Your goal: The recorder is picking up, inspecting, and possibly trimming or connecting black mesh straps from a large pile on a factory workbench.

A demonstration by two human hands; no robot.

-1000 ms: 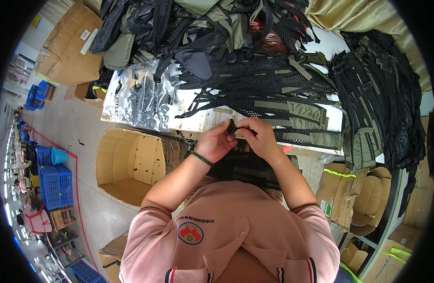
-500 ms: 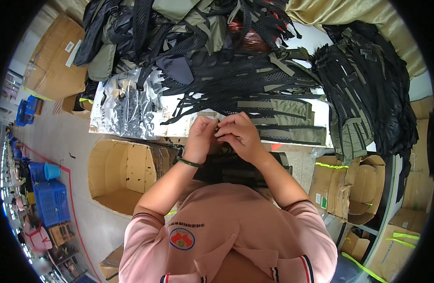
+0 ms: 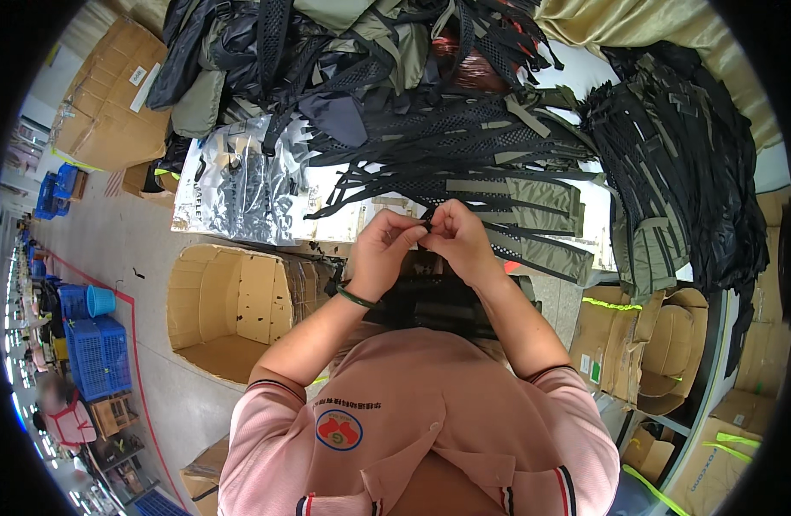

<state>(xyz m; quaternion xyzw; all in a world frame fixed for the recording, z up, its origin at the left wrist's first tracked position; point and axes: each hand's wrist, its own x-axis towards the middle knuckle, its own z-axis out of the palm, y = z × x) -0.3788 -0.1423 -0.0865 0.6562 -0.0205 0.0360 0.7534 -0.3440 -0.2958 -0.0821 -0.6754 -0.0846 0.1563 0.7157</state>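
Close together at the near edge of the table, my left hand [image 3: 383,258] and my right hand [image 3: 466,245] pinch a small black piece [image 3: 426,226] between their fingertips. It looks like the end of a strap, but the fingers cover most of it. Just beyond lie black mesh strap pieces with olive fabric panels [image 3: 543,205], spread in a row with their thin tails toward the left. Dark material [image 3: 413,303] shows below my hands, partly hidden by my forearms and torso.
Clear plastic bags [image 3: 245,185] lie on the white table [image 3: 327,185]. Black and olive gear [image 3: 327,60] is heaped at the back; more straps [image 3: 671,172] hang at the right. Open cardboard boxes stand below, left [image 3: 232,314] and right [image 3: 671,344]. Blue crates [image 3: 99,357] are far left.
Both hands have shifted slightly right in the picture, and the fingertips now meet at the small black piece. The olive-panelled strap nearest my right hand lies at a steeper slant.
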